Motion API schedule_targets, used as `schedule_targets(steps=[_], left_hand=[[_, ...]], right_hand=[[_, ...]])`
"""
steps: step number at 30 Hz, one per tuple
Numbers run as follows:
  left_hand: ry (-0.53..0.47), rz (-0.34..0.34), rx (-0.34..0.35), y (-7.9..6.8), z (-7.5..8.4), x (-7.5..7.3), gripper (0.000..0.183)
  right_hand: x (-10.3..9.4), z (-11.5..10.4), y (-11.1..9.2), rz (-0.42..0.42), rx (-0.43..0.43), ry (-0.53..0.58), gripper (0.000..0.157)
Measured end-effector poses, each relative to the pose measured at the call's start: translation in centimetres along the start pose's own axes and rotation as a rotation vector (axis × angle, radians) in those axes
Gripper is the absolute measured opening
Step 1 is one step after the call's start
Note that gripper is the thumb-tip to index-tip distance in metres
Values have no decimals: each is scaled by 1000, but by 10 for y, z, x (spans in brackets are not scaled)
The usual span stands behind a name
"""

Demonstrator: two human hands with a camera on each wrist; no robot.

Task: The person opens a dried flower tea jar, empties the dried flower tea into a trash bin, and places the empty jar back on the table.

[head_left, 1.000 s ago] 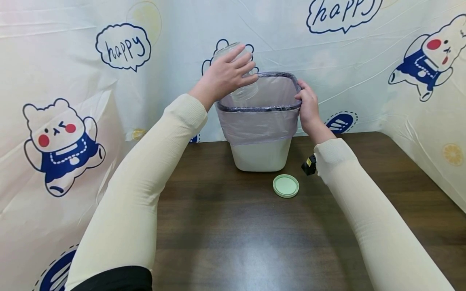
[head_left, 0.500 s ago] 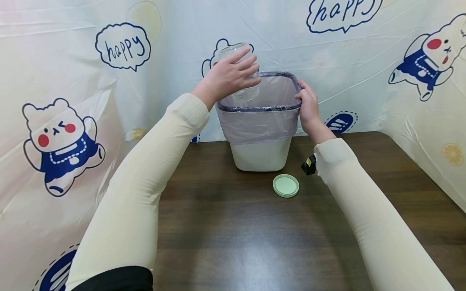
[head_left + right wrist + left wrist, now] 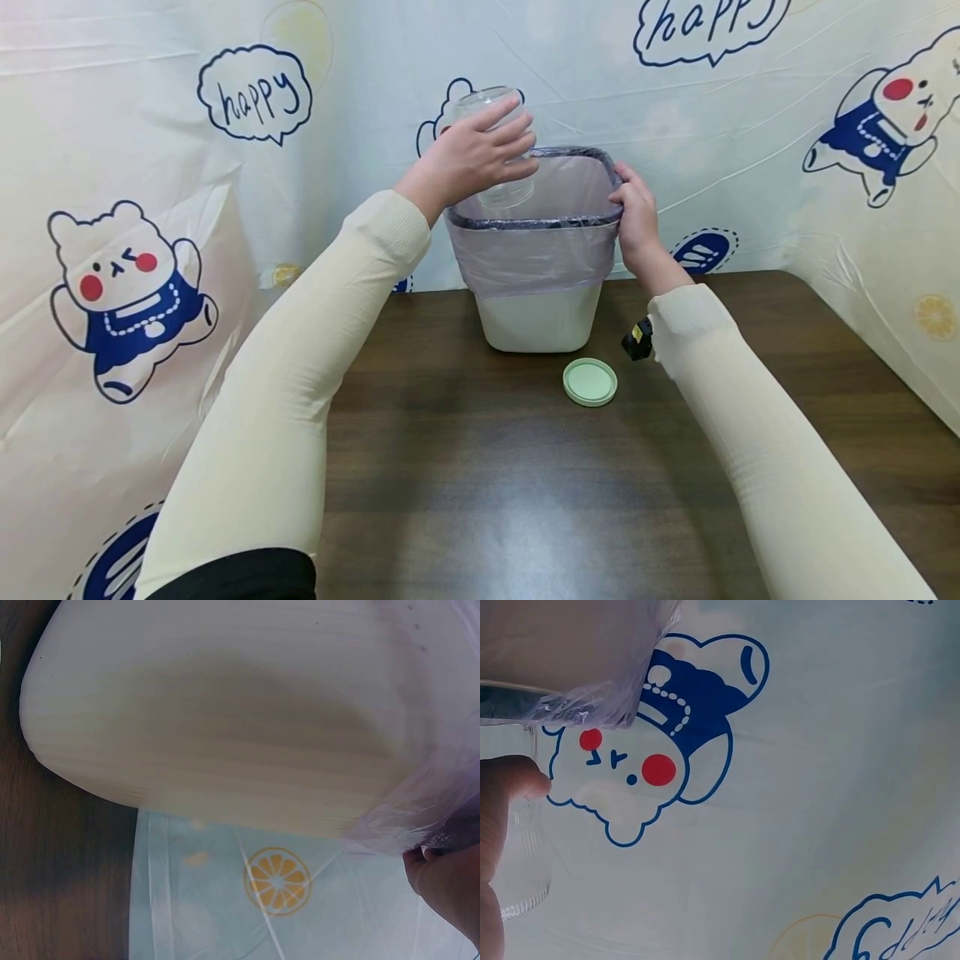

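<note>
At the lined bin (image 3: 536,323), left hand (image 3: 486,157) clasps a clear jar (image 3: 507,197), likely slick: hold mid-body; right hand (image 3: 637,218) grips rim (image 3: 540,223).

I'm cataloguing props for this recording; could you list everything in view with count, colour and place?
Wood-grain table: one, dark brown, foreground.
Tapered, smooth-walled bin: one, white, standing on the table.
Thin plastic liner: one, translucent purplish-grey, folded over the bin's rim.
Flat round lid: one, pale green, on the table before the bin.
Transparent cylindrical jar: one, colourless, held at the bin's opening.
Cartoon-printed backdrop: pale blue and cream, behind the table; number of sheets unclear.
Small boxy device: one, black and yellow, up and right of the lid.
Sleeves: two, cream, on both arms.
Left hand: one, bare, holding the jar.
Right hand: one, bare, gripping the bin's rim.
</note>
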State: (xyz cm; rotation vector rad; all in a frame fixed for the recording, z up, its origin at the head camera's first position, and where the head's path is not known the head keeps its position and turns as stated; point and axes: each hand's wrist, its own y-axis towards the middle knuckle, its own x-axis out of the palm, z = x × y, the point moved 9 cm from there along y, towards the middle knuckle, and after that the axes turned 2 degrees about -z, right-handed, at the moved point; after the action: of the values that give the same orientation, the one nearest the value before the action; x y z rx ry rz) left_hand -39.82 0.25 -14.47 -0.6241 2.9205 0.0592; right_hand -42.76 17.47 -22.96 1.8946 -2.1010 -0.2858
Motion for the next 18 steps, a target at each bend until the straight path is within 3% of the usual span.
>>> schedule_targets(steps=[18], left_hand=[[31, 24, 65, 1, 5, -4, 76]], right_hand=[[0, 0, 1, 0, -4, 4, 62]])
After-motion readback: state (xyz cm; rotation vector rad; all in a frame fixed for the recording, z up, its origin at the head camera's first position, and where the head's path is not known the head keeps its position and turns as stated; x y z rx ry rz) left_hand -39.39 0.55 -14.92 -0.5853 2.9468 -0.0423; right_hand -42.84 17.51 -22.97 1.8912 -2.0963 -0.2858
